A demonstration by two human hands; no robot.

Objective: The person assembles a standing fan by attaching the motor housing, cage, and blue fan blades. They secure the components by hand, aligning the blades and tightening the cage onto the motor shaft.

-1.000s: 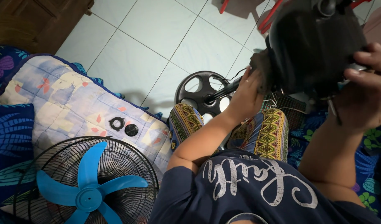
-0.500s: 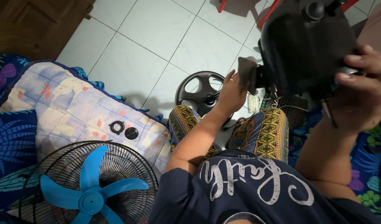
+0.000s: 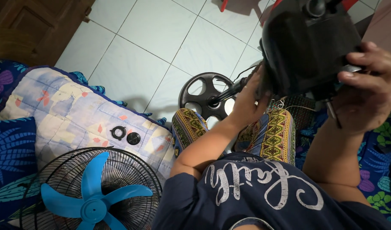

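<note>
While the right hand (image 3: 366, 91) stays clamped on the black fan motor housing (image 3: 308, 42), held up over the lap, the left hand (image 3: 248, 104) has pressed back against its front edge. Half a second ago that hand held a grey cloth clear of it, now hidden, so wiping seems resumed.

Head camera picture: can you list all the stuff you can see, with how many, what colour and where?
fan motor housing: one, black, held up at top right
round fan base: one, black, on the tiled floor, centre
fan grille: one, black wire, lower left
fan blade: one, blue, lying in the grille
ring nut: one, black, on the quilt
round cap: one, black, beside the ring nut
quilt: one, pale blue patterned, left
floor: white tiles, top
left hand: pressed against the housing's lower left
right hand: gripping the housing's right side
</note>
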